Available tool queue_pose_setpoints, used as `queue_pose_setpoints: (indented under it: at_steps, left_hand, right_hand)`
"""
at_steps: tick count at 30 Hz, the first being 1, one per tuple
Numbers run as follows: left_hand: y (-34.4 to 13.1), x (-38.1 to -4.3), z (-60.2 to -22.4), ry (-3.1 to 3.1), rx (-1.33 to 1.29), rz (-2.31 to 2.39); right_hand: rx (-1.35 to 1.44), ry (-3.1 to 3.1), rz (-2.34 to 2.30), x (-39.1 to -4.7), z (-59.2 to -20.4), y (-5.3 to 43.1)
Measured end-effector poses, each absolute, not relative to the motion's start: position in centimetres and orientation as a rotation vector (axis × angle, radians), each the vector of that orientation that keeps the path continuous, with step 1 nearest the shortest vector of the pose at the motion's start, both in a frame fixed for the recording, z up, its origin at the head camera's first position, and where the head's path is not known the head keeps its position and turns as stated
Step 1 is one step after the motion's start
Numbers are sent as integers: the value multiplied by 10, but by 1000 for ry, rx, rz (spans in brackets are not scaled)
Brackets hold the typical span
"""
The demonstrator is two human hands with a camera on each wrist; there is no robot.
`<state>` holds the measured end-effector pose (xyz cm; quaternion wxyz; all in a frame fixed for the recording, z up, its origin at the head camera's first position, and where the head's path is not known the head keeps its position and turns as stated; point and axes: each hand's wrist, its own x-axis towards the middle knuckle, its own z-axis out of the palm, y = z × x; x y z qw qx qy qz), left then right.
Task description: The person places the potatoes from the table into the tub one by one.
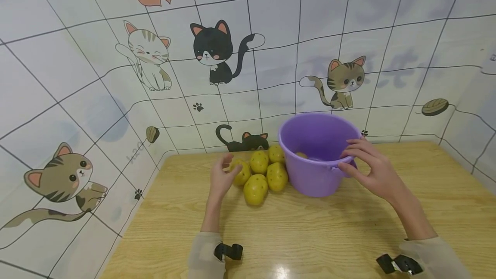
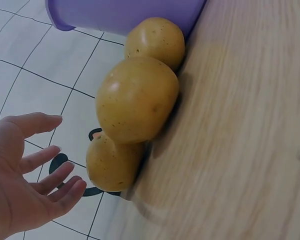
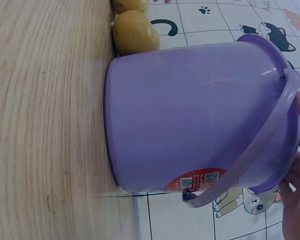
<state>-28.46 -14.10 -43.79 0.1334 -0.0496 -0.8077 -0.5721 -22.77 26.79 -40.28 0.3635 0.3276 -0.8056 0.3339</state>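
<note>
A purple plastic bucket [image 1: 311, 180] stands upright on the wooden table, with part of a potato [image 1: 301, 155] showing inside it. My right hand [image 1: 373, 173] holds the bucket's right rim, fingers over the edge and thumb at the near side. Several yellow-brown potatoes [image 1: 255, 189] lie clustered against the bucket's left side. At the left end of that cluster is my left hand [image 1: 222, 181], its fingers spread and loosely bent beside the leftmost potato [image 1: 242, 173]. The left wrist view shows that hand [image 2: 35, 175] with nothing in it, apart from the potatoes [image 2: 137, 100].
The bucket's purple handle [image 3: 245, 155] hangs down its outer wall, over a red label [image 3: 200, 179]. Behind the wooden table [image 1: 310, 236] rises a tiled-pattern wall [image 1: 271, 76] with cat drawings, close to bucket and potatoes. Black straps [image 1: 228, 251] circle both sleeves.
</note>
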Motion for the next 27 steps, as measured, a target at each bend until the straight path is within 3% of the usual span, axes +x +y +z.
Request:
queue_pose_setpoints:
  at_steps: [27]
  left_hand:
    - [-151,-295,-463,-2569,-146,-1614]
  right_hand:
    - [873,-1983,849,-234,-407,267]
